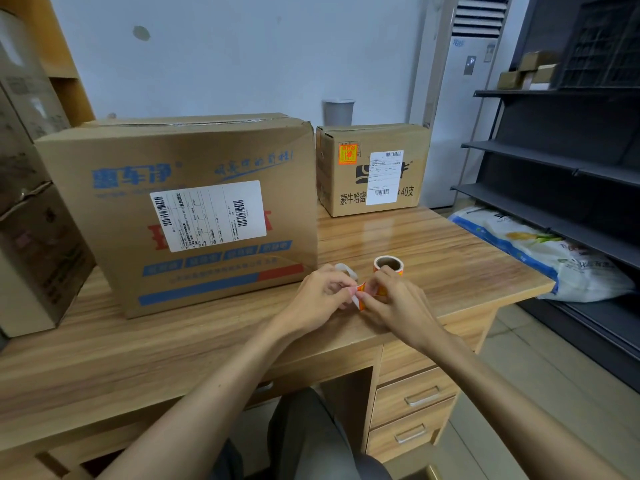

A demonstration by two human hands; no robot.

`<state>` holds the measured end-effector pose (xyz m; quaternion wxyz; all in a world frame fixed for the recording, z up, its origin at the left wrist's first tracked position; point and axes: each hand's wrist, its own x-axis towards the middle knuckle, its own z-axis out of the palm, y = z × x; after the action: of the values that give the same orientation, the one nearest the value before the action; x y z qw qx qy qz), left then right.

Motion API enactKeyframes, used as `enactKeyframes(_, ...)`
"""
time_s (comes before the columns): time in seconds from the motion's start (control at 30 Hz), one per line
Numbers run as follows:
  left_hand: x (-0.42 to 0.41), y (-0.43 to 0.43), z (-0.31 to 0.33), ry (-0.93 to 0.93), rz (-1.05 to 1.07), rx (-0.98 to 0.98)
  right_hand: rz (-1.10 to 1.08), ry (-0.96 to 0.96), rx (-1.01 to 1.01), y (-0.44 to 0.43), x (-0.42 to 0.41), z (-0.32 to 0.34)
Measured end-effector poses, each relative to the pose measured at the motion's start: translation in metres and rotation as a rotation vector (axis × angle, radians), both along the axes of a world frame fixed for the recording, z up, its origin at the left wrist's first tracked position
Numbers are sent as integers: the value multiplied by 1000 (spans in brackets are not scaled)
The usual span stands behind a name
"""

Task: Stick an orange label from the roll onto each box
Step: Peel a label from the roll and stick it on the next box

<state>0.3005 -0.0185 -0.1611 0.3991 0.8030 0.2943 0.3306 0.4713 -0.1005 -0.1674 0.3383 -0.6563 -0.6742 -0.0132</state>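
Two cardboard boxes stand taped shut on the wooden desk (450,251), their contents hidden. The large box (104,188) at left shows a white shipping label (209,214). The small box (408,140) at back right carries an orange label (347,154) on its upper front. The label roll (388,264) sits near the front edge, its core opening upward. Just before it, the left hand (320,296) and right hand (391,303) pinch the orange strip end (361,292) between their fingertips.

Glossy wood-grain desk (433,244); matt cardboard boxes (104,202), seemingly paper labels (347,154).
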Motion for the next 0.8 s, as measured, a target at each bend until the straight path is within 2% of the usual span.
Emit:
enactKeyframes(0.6,3,-8,5,18,-6,28,-51,118,47,-9,-4,0)
enactKeyframes(0.8,6,-7,3,11,92,79,-62,279,49,-9,-1,-2)
